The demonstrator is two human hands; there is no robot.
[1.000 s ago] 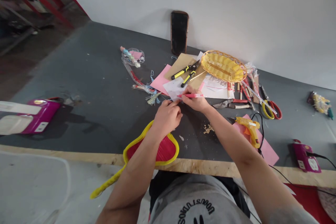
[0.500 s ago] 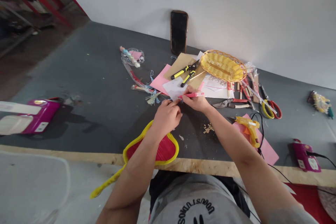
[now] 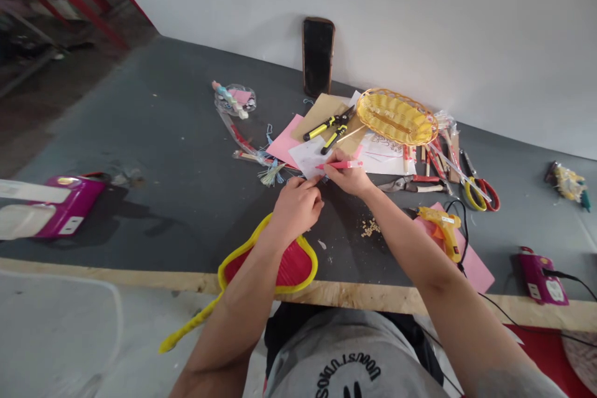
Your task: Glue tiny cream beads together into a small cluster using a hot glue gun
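My right hand [image 3: 351, 181] is closed around a pink pen [image 3: 353, 164], whose tip points left over a sheet of white paper [image 3: 308, 160]. With its fingers mostly curled, my left hand [image 3: 299, 204] presses on the near edge of that sheet, its fingertips close to the pen tip. Whatever is under those fingertips is hidden. Yellow-and-black pliers [image 3: 330, 127] lie on brown paper [image 3: 321, 111] just beyond the hands, with pink paper [image 3: 285, 142] at their left. Below my left forearm, a red fan-shaped piece with a yellow rim [image 3: 295, 264] is partly covered.
A yellow woven basket [image 3: 396, 117] stands by the wall, near a leaning phone [image 3: 318, 56]. Pruning shears [image 3: 415, 185], scissors [image 3: 480, 189] and a yellow glue gun [image 3: 443, 227] with a cable lie to the right. Purple power strips [image 3: 77, 205] sit at both sides.
The pen has shifted very slightly in my right hand's grip over the paper. My left hand stays on the sheet, and the other things have not moved.
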